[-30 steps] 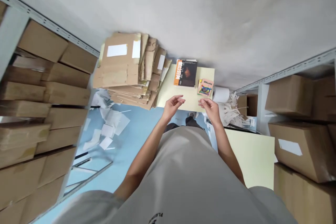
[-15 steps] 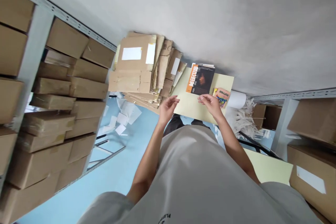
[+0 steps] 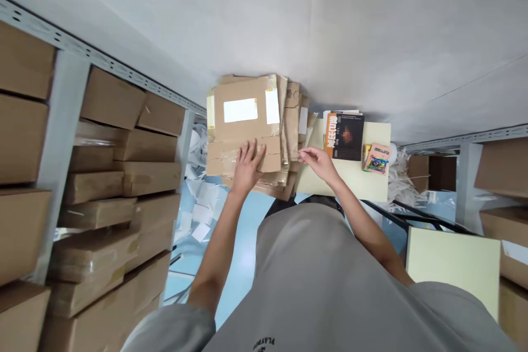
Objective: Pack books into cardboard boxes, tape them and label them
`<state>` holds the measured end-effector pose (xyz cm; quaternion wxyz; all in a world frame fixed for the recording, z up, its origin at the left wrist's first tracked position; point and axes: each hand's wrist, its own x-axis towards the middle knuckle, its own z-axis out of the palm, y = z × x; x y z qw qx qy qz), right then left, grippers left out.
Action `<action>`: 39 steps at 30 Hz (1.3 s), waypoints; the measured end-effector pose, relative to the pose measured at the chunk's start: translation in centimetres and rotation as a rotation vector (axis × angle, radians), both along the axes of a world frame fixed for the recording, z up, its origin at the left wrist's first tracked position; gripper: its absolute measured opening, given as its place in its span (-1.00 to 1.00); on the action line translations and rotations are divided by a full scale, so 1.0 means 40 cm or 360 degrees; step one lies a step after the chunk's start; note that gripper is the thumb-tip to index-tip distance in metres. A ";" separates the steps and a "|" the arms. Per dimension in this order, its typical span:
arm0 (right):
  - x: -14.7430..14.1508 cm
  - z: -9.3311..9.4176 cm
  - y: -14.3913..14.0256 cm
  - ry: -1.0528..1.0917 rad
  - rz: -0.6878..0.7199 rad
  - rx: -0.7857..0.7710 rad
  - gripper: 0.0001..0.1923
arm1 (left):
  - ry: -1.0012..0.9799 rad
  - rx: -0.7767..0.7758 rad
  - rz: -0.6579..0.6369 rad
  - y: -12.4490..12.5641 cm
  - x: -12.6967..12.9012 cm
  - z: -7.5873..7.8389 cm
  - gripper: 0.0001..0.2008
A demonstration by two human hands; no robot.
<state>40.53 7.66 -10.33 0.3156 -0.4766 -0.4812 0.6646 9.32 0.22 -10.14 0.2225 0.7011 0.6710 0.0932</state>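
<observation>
From the head camera, my left hand (image 3: 246, 162) lies flat with fingers spread on the top flattened cardboard box (image 3: 243, 124), gripping nothing, on the stack of flattened boxes (image 3: 289, 126) that stands just left of the pale yellow table (image 3: 350, 181). My right hand (image 3: 315, 160) is at that stack's right edge, fingers loosely curled and pinching near a box edge, though I cannot tell if they hold it. The top box's long axis runs side to side between both hands, with the left nearer its middle.

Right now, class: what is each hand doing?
Left hand: open, fingers spread flat on the top cardboard mailer of the stack.
Right hand: fingers at the stack's edge; grip cannot be told.
</observation>
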 end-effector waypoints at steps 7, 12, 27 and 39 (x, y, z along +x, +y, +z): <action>-0.156 -0.018 -0.042 -0.0253 -0.0177 0.0125 -0.57 | -0.0175 0.0044 -0.0280 -0.020 -0.169 0.012 0.04; -0.180 -0.032 -0.069 -0.0403 -0.0226 0.0109 -0.68 | -0.0209 0.0086 -0.0311 -0.017 -0.167 -0.005 0.01; -0.222 -0.049 -0.041 -0.0049 -0.0246 -0.0153 -0.43 | -0.0606 0.0437 0.0049 -0.009 -0.239 0.085 -0.13; -0.173 -0.043 -0.029 0.0164 -0.0095 -0.0217 -0.50 | -0.0100 -0.0002 -0.0414 0.014 -0.116 -0.001 -0.23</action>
